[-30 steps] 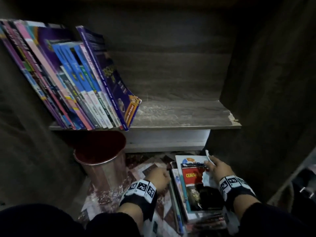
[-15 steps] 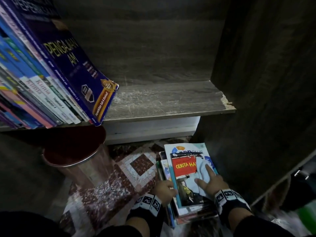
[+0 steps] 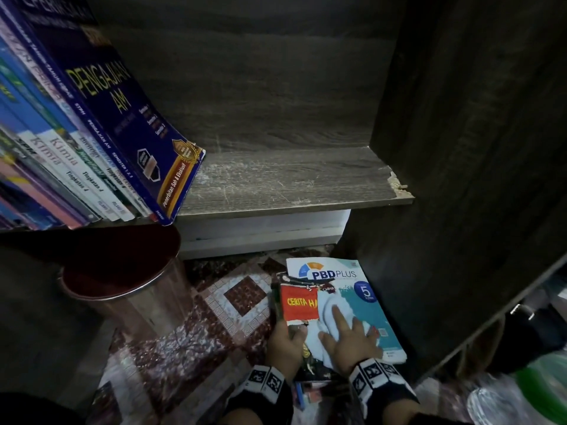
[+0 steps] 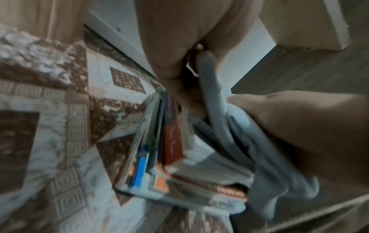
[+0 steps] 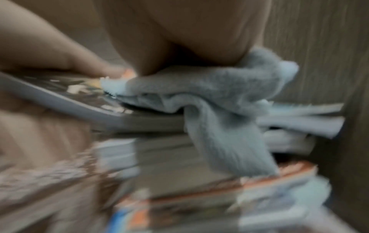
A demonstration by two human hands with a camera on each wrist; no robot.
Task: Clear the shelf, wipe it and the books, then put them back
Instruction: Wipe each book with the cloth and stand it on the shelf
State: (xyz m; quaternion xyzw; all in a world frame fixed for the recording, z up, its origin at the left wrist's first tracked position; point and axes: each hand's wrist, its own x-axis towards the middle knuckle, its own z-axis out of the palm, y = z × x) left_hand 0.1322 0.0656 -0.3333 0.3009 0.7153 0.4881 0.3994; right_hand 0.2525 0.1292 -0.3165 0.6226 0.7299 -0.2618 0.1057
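A stack of books [image 3: 371, 305] lies on the floor below the shelf, seen edge-on in the left wrist view as well [image 4: 159, 149]. The top one is a small book with a red label [image 3: 299, 305]. My left hand [image 3: 287, 342] grips its left edge. My right hand [image 3: 346, 338] lies flat with spread fingers and presses a pale cloth [image 3: 329, 305] onto the cover. In the blurred right wrist view the cloth [image 5: 209, 97] bunches under the palm. The shelf board [image 3: 291, 182] is bare on its right half. A row of leaning books [image 3: 92, 133] fills its left half.
A dark red bin with a metal rim [image 3: 122, 271] stands on the patterned floor tiles [image 3: 242, 296] left of the stack. The cabinet's dark side panel [image 3: 460, 179] rises close on the right. A wire rack and bags [image 3: 521, 378] sit at the far right.
My right hand has slid with the cloth from the book's top right corner down over the cover and flattened out. The left hand stays at the book's left edge. The view has moved closer.
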